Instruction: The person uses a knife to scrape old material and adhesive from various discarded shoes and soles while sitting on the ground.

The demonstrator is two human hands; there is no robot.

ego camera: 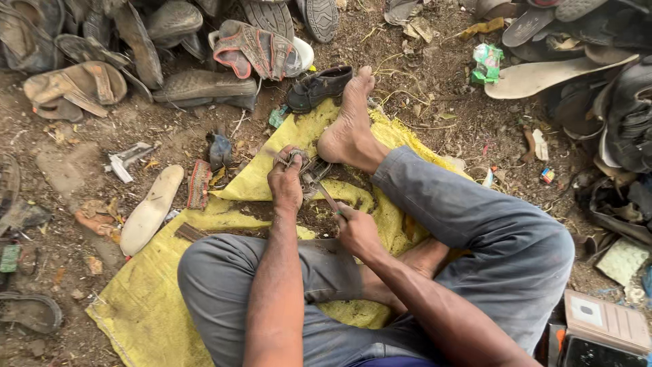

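Note:
I sit on a yellow woven sack (pixel 146 302) on the dirt, one bare foot (pixel 348 119) stretched forward. My left hand (pixel 286 182) grips a worn grey sandal (pixel 309 170) and presses it down beside the heel of that foot. My right hand (pixel 357 230) holds a thin tool (pixel 329 198) whose tip points into the sandal. Part of the sandal is hidden under my left fingers.
Piles of old sandals and shoes lie along the top (pixel 102 47) and the right side (pixel 598 81). A small black shoe (pixel 319 87) sits by my toes. A pale insole (pixel 151 209) lies to the left. A brown wallet-like box (pixel 604 321) is at lower right.

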